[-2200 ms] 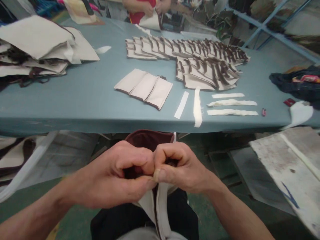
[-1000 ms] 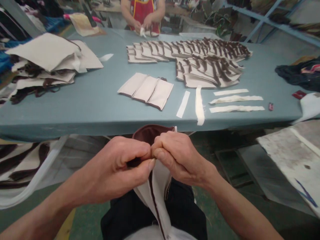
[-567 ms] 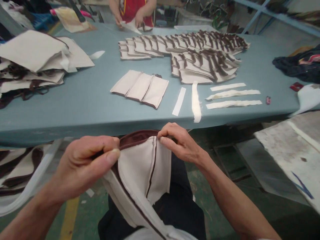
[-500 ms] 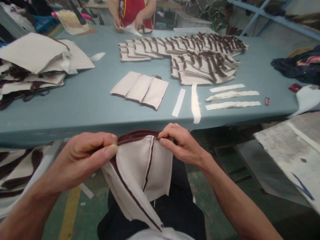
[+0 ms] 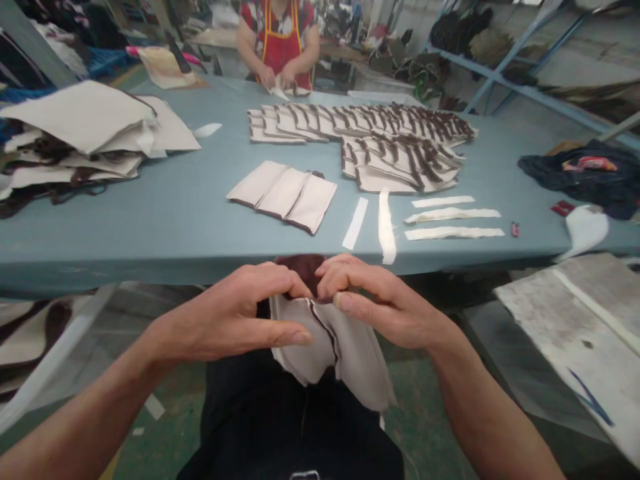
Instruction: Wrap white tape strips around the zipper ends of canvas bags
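Both of my hands hold a cream fabric pouch (image 5: 333,347) with dark brown trim over my lap, just below the table's front edge. My left hand (image 5: 235,313) pinches its top left edge, fingers curled over the brown rim. My right hand (image 5: 373,300) pinches the top right edge, thumb on the cream cloth. The two hands nearly touch above the pouch's brown opening. The cloth hangs down between my wrists onto my dark trousers.
A blue-grey table (image 5: 165,213) carries folded cream pieces (image 5: 285,193), rows of brown-trimmed pieces (image 5: 380,133), white strips (image 5: 450,217) and a fabric pile (image 5: 75,140) at the left. A person in a red apron (image 5: 280,40) works at the far side. Dark clothing (image 5: 585,173) lies right.
My hands spread apart and opened the pouch wide, then came back together at its top; the cloth now hangs bunched and shorter. The view has tilted slightly upward.
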Demonstrator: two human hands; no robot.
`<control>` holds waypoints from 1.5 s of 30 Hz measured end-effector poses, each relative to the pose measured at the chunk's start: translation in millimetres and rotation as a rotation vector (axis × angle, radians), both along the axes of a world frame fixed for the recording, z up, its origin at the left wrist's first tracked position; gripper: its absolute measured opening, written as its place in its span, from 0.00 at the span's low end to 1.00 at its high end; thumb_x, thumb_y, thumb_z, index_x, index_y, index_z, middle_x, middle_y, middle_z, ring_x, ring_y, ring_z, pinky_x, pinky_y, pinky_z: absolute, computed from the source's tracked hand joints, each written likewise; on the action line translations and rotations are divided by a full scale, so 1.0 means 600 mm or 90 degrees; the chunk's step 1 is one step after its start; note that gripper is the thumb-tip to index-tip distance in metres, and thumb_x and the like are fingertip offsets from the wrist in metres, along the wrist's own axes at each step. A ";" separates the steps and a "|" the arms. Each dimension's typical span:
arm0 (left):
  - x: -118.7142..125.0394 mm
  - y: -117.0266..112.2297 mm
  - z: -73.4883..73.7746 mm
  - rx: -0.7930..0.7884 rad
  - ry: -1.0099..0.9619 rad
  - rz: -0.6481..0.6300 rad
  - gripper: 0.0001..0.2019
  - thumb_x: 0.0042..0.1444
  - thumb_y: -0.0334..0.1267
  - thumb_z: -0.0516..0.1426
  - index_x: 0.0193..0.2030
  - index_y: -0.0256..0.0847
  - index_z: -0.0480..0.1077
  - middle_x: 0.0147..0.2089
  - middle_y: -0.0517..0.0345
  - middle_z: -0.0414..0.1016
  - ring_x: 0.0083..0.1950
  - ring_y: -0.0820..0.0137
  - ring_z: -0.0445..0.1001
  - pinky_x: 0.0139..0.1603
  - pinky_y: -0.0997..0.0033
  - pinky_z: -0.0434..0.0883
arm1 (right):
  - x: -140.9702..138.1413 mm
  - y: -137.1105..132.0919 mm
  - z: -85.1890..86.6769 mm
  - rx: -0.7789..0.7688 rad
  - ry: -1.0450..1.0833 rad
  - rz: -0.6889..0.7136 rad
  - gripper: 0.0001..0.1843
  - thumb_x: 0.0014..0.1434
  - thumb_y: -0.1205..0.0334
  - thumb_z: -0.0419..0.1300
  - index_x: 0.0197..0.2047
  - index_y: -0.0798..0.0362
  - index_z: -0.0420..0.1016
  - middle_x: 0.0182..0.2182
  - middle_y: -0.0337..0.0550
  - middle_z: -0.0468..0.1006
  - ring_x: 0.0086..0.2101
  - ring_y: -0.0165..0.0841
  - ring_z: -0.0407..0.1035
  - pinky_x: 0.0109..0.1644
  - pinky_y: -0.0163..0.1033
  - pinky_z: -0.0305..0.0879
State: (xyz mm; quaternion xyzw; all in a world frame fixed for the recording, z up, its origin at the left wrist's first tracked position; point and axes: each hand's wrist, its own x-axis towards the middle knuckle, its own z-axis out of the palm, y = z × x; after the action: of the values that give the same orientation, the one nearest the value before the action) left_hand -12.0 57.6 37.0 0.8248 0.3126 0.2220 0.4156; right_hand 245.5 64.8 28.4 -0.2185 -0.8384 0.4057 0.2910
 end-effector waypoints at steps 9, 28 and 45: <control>0.030 -0.009 -0.035 -0.167 -0.137 0.035 0.09 0.63 0.37 0.63 0.32 0.37 0.74 0.30 0.64 0.71 0.31 0.76 0.64 0.31 0.77 0.62 | 0.005 -0.005 -0.045 -0.141 0.026 -0.032 0.16 0.75 0.49 0.55 0.41 0.52 0.74 0.42 0.47 0.77 0.47 0.38 0.72 0.55 0.44 0.66; 0.018 -0.006 -0.041 -0.245 -0.148 0.024 0.10 0.65 0.39 0.62 0.33 0.36 0.75 0.30 0.63 0.69 0.30 0.76 0.63 0.30 0.79 0.62 | -0.019 -0.019 -0.046 0.012 0.076 -0.095 0.04 0.66 0.62 0.65 0.40 0.50 0.74 0.36 0.41 0.80 0.40 0.35 0.72 0.51 0.42 0.66; 0.009 -0.041 -0.018 -0.101 -0.073 0.118 0.09 0.62 0.33 0.59 0.31 0.37 0.77 0.27 0.64 0.74 0.27 0.77 0.67 0.28 0.79 0.63 | -0.043 -0.028 -0.025 -0.010 0.003 -0.094 0.07 0.63 0.61 0.61 0.33 0.50 0.70 0.32 0.38 0.77 0.34 0.33 0.69 0.44 0.40 0.64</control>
State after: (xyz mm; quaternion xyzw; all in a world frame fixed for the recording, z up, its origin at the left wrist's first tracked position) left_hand -6.4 33.0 26.1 0.7428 0.3795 0.2809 0.4747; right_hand 219.4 47.7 13.4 -0.2810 -0.8162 0.3903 0.3202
